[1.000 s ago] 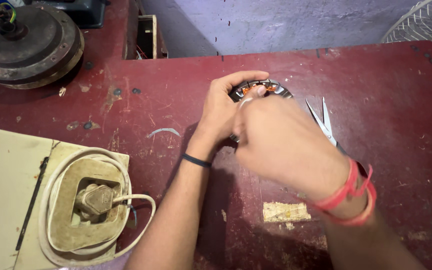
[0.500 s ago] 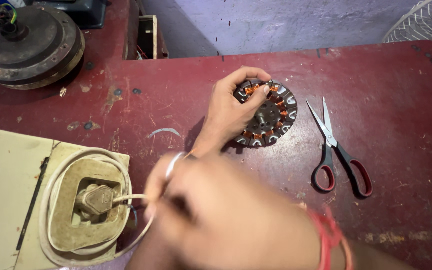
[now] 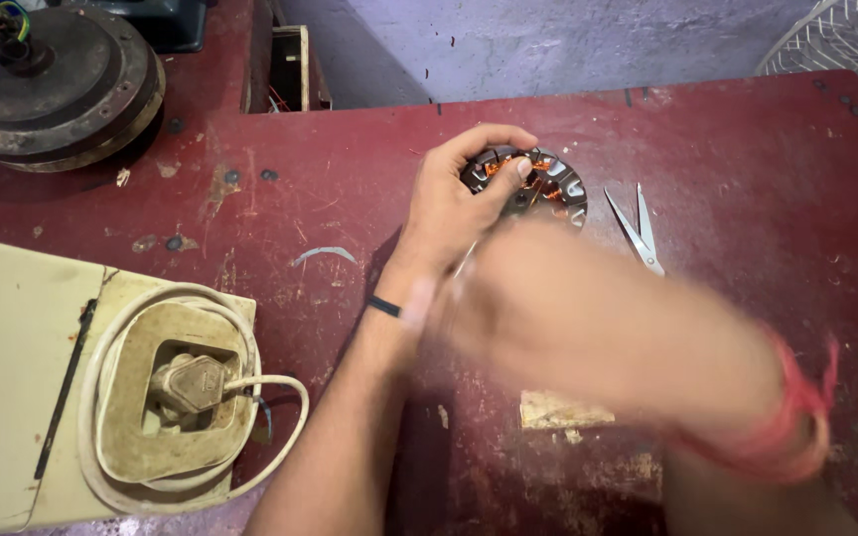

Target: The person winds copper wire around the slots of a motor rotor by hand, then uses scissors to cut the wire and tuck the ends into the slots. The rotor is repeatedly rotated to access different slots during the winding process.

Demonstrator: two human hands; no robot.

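A round motor stator (image 3: 551, 187) with copper windings lies on the dark red table (image 3: 747, 149). My left hand (image 3: 449, 213) grips its left rim, thumb and fingers curled over the edge, with a black band on the wrist. My right hand (image 3: 568, 318) is a motion blur in front of the stator, near my left wrist, and a red thread is tied around its wrist. A thin pale strand shows by its fingers, but the blur hides whether the hand holds it. The scissors (image 3: 640, 233) lie just right of the stator, handles hidden behind my right arm.
A cream box (image 3: 12, 377) at the lower left carries a coiled cord and plug (image 3: 191, 382). A round dark metal motor housing (image 3: 52, 79) sits at the top left. A white fan guard (image 3: 846, 40) is at the top right. A pale chipped patch (image 3: 563, 409) marks the table.
My right hand left the stator, swung down toward me and to the left, and now sweeps back to the right in a blur. My left hand stayed on the stator.
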